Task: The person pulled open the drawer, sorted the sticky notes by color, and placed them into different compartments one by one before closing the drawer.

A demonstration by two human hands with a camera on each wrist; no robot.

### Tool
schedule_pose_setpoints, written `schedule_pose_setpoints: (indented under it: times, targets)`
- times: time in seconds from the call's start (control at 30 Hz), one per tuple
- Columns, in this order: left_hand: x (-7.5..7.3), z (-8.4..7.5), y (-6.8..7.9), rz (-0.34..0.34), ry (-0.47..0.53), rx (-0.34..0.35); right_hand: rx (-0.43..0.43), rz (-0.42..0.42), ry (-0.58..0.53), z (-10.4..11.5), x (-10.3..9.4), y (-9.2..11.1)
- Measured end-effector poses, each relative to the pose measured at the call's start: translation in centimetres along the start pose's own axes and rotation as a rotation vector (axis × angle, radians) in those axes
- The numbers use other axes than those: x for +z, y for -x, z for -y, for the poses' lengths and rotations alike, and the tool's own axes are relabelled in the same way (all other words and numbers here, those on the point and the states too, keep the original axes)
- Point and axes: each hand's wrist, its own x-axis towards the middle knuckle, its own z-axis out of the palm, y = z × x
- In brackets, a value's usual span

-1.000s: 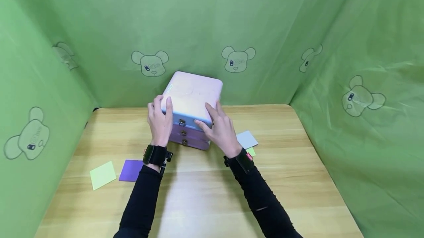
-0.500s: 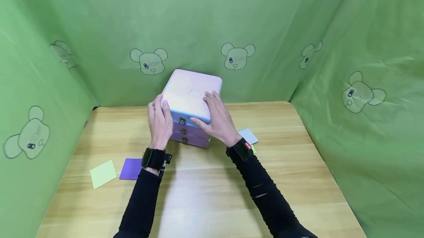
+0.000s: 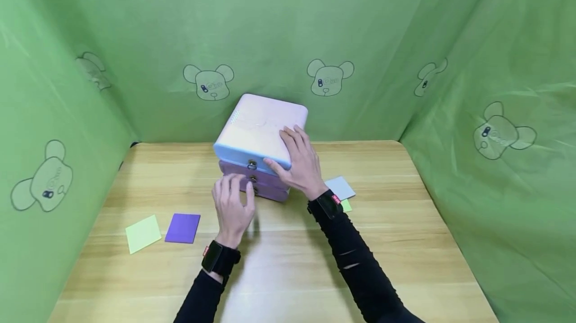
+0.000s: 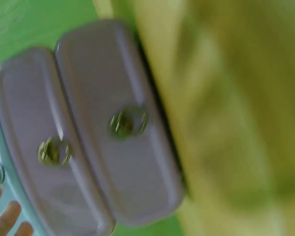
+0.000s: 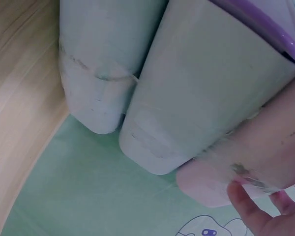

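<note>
A small three-drawer box (image 3: 265, 125) stands at the back of the table, turned at an angle. It has a pale pink top, a light blue top drawer (image 3: 234, 154) and two purple drawers (image 4: 118, 123), each with a ring pull. My right hand (image 3: 301, 163) rests on its front right corner, fingers on the top by the right edge, thumb at the blue front. In the right wrist view, fingertips (image 5: 243, 199) touch the pink upper tier. Just before the purple fronts is my left hand (image 3: 233, 208), fingers loosely bent, holding nothing.
On the left of the wooden table (image 3: 288, 268) lie a pale green paper square (image 3: 143, 234) and a purple one (image 3: 182, 228). To the right of the box are a pale blue-grey square (image 3: 340, 188) and a green one (image 3: 346, 205). Green cloth walls (image 3: 279, 23) enclose the table.
My left hand has let go of the box's left front corner and moved down toward the front of the lower drawers. My right hand has stayed at the right corner.
</note>
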Motion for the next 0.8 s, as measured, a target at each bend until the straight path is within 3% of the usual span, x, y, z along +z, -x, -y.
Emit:
schedule_pose_setpoints:
  times: [0.2,0.33,0.8]
  targets:
    - [0.8,0.1,1.8,0.146,-0.022,-0.018,0.003,-0.024,0.001,-0.1,0.3,0.1]
    - [1.2,0.4,2.3,0.199,-0.026,-0.045,0.012,-0.037,-0.009,-0.1,0.3,0.2]
    - [2.1,1.2,2.6,0.267,-0.058,-0.075,0.024,-0.051,-0.034,-0.1,0.6,0.4]
